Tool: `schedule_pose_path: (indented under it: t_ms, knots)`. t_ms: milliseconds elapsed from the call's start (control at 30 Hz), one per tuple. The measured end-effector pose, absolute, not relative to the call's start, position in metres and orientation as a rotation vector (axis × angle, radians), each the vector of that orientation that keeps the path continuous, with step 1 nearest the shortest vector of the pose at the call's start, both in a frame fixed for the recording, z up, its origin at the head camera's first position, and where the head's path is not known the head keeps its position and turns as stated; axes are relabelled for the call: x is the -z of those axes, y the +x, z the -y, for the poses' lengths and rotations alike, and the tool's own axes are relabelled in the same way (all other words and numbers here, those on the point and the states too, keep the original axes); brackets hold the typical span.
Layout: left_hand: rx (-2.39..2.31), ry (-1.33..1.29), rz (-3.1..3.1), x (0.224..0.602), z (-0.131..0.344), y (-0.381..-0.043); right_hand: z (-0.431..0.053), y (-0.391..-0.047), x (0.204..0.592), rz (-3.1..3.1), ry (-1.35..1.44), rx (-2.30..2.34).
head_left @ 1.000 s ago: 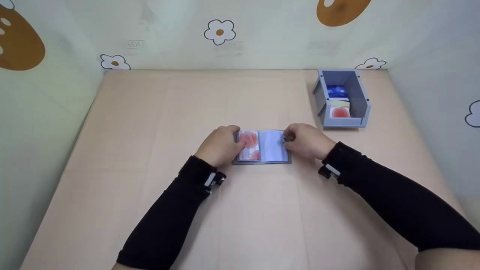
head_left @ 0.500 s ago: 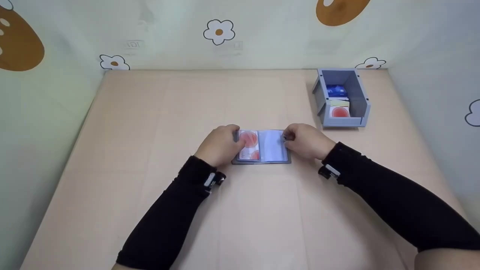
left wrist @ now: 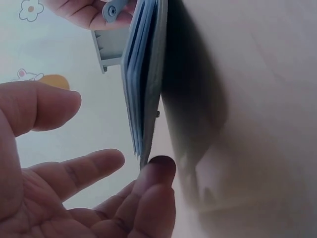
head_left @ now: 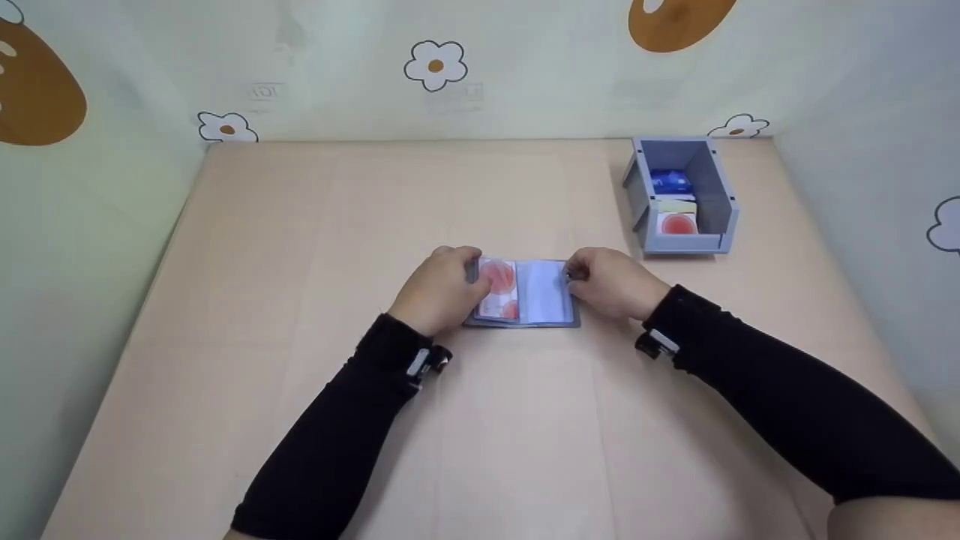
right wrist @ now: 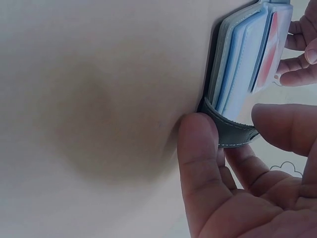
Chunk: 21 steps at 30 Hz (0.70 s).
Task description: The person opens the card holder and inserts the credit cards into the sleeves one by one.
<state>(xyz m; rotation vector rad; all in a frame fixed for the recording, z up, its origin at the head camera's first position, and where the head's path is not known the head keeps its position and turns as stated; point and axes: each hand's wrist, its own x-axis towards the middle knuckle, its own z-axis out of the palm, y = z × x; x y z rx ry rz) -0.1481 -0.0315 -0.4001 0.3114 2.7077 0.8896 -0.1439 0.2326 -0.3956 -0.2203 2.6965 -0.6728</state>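
An open card holder (head_left: 545,292) with a dark cover and clear sleeves lies in front of me. Its left sleeve carries a white card with red circles (head_left: 498,279); the right sleeve looks pale and bare. At the left edge is my left hand (head_left: 439,292), its thumb over the card. The left wrist view shows that thumb apart from the sleeves, while the lower fingers touch the cover's edge (left wrist: 157,74). My right hand (head_left: 615,281) pinches the holder's dark closure strap (right wrist: 230,131) between thumb and fingers; a round snap (left wrist: 113,10) shows on it.
A grey plastic bin (head_left: 684,244) stands at the back right of the table (head_left: 337,225). Inside it are a blue card (head_left: 670,181) and several others, one with a red circle (head_left: 678,223). Patterned walls (head_left: 337,67) border the table.
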Motion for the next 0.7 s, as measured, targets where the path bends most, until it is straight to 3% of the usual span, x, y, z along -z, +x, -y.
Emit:
schedule_pose_path:
  t_ms: [700]
  knots:
    - [-1.282, 0.430, -2.581, 0.3929, 0.0266, -0.1418, -0.2353, -0.1422, 0.3963, -2.706, -0.221, 0.712]
